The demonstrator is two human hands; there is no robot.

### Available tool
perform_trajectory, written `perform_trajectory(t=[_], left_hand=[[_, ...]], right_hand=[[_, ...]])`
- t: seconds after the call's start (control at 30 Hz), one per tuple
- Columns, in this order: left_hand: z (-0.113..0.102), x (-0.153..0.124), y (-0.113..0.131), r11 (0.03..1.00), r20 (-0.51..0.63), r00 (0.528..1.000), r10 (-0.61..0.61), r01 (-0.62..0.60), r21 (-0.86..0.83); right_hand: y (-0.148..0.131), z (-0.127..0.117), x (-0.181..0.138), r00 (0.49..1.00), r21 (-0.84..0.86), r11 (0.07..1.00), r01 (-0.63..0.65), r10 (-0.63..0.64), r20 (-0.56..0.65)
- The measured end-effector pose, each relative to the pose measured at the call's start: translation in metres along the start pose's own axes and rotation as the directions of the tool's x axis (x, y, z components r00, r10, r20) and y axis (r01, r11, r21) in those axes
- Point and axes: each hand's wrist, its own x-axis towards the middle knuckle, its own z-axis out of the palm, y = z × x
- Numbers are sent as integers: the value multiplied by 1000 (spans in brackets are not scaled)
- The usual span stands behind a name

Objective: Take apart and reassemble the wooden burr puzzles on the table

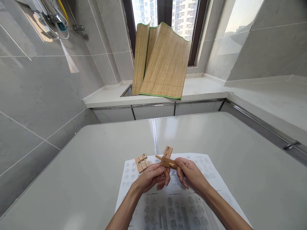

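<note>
Between my two hands, above the printed sheet (172,198), is a wooden puzzle (166,159) of crossing slotted pieces, one upright piece marked "3". My left hand (153,175) pinches its lower left side with thumb and fingers. On the right end of its crosswise piece, my right hand (189,171) has its thumb and fingers closed. A thin pointed stick pokes out to the left of the joint. Just left of my left hand, several wooden puzzle pieces (141,163) lie side by side on the sheet, one also marked "3".
The sheet of small diagrams lies on a pale table (83,179) with a seam down its middle. Beyond the table's far edge runs a white counter (201,86), where a folded bamboo mat (165,64) leans before the window. Grey tiled walls (35,95) stand close at left.
</note>
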Motion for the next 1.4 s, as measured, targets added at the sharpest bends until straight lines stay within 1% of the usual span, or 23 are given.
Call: perform_trajectory(t=[0.13, 0.23, 0.33, 0.43, 0.53, 0.67, 0.8, 0.97, 1.1, 1.2, 1.3, 1.4], left_hand=[[-3, -4, 0, 998, 96, 994, -52, 55, -36], [-6, -8, 4, 991, 170, 980, -105, 117, -60], [-4, -9, 7, 989, 196, 970, -142, 145, -5], [0, -9, 9, 976, 243, 946, -216, 199, 94], [4, -8, 9, 964, 273, 927, -258, 231, 129], [3, -8, 6, 968, 269, 932, -245, 219, 123], [0, -8, 4, 970, 257, 938, -233, 207, 124], [0, -6, 3, 961, 249, 932, -261, 227, 159], [1, -5, 3, 962, 260, 930, -261, 230, 147], [3, -5, 4, 967, 237, 940, -245, 218, 135], [4, -6, 5, 969, 191, 954, -232, 211, 126], [5, -6, 4, 968, 162, 960, -230, 209, 137]], right_hand=[[-4, 0, -2, 998, -2, 1000, -25, 25, 54], [-7, -4, -3, 990, -21, 1000, -21, 24, 139], [-6, -7, -3, 982, -50, 999, -16, 25, 185], [-3, -7, -1, 983, -79, 996, -31, 45, 178], [-2, -6, -1, 984, -80, 996, -26, 40, 174], [0, -6, -4, 989, -41, 999, -11, 17, 149], [5, -6, -5, 990, 39, 999, 6, -12, 142], [2, -4, -6, 996, 110, 994, -9, -1, 93], [-4, -4, -7, 995, 129, 992, -16, 3, 99], [-4, -6, -6, 995, 121, 993, -9, -3, 97], [-4, -10, -4, 999, 118, 993, 21, -27, 44], [-6, -19, -1, 990, 89, 990, 110, -102, -95]])
